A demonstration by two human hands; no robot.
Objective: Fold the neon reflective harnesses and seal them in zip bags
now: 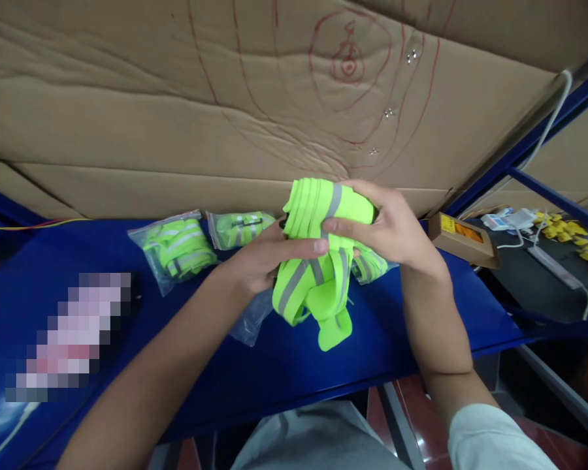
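Note:
A bundle of neon-yellow reflective straps [313, 212] with grey stripes is held up above the blue table, its upper part folded in layers. My left hand [269, 251] is closed on the bundle's lower left side, thumb across its front. From the right, my right hand [394, 225] grips it too, with the thumb pressed on a grey stripe. Loose strap loops and a rounded strap end [336, 329] hang below both hands. Under them lies a clear plastic bag [252, 320], partly hidden by my left hand and the straps.
On the blue table [372, 346] lie a bagged strap bundle [176, 248], a second bagged bundle [242, 227] and another [370, 264] behind the straps. A pixelated object [73, 333] is at left. A cardboard box [463, 238] stands at right. Cardboard sheeting [127, 130] rises behind.

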